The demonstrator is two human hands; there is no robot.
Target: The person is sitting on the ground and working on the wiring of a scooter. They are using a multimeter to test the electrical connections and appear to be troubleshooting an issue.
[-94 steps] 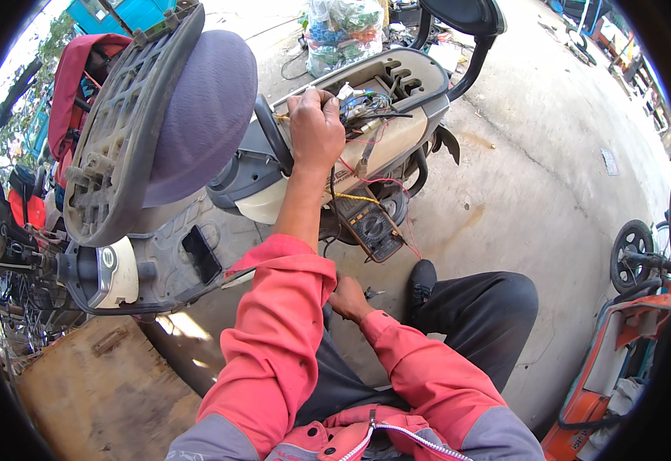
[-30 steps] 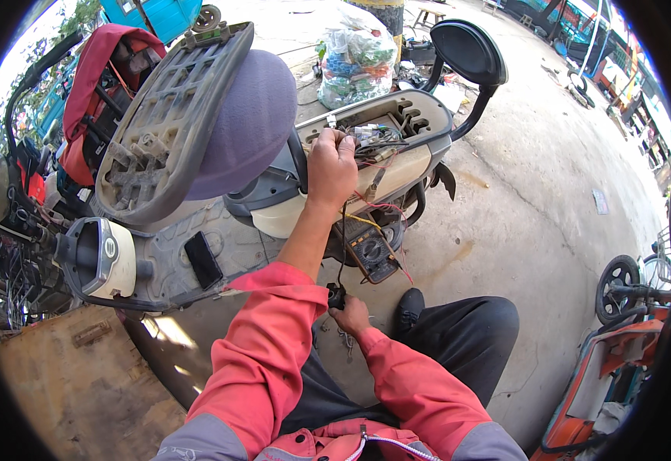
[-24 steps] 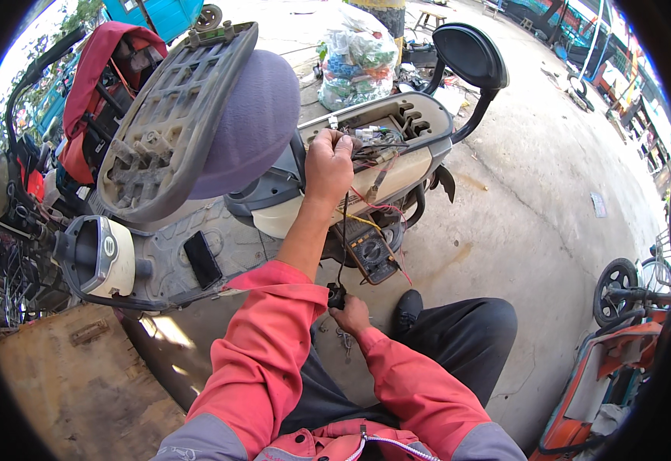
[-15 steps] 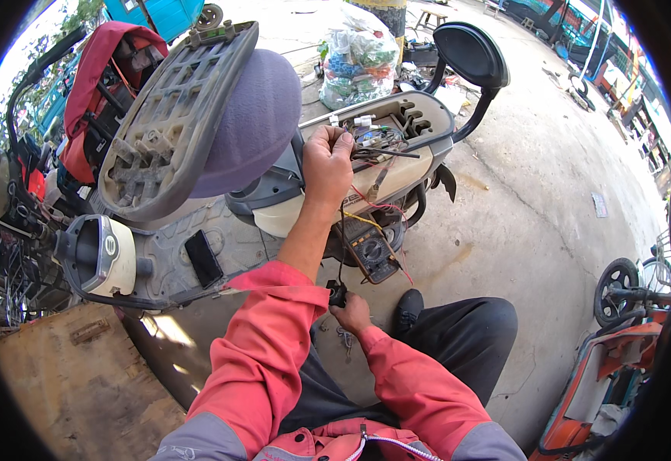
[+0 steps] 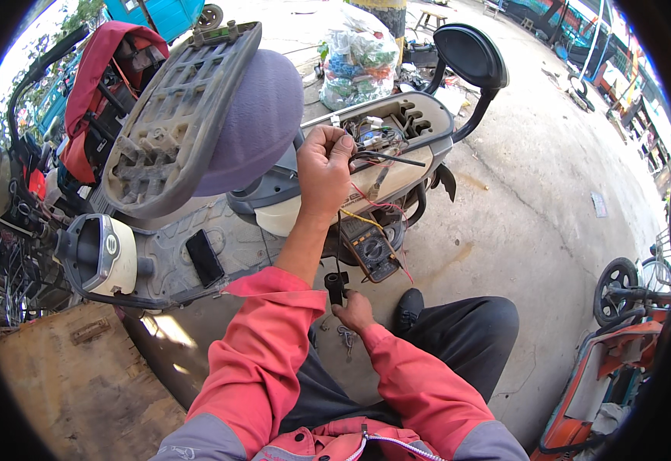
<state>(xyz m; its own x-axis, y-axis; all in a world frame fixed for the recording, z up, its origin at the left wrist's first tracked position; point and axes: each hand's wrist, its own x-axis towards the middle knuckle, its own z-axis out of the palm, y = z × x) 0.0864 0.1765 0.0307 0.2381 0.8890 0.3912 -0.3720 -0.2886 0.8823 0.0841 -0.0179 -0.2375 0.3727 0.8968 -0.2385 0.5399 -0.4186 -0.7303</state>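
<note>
My left hand (image 5: 325, 173) is raised beside the open seat compartment of a cream-and-grey electric scooter (image 5: 274, 219). Its thumb and fingers pinch a black cable (image 5: 389, 157), whose stiff end sticks out to the right over bundled wires with white connectors (image 5: 378, 132). Lower down, my right hand (image 5: 355, 312) is closed on a black plastic part with a round opening (image 5: 335, 284); a thin black cable rises from it toward my left hand. Between the hands and the scooter's side, a multimeter (image 5: 374, 250) hangs with red and yellow leads.
The tilted-up purple-covered seat (image 5: 255, 123) stands left of the compartment. A phone (image 5: 204, 258) lies on the footboard, and keys (image 5: 347, 338) are on the ground. Beyond are a bag of refuse (image 5: 358, 58) and a black backrest (image 5: 470, 55). A wooden board (image 5: 82, 376) lies lower left.
The black part in my right hand has turned, so its round opening now shows, and it sits slightly lower. The cable end by my left hand has shifted a little right and down.
</note>
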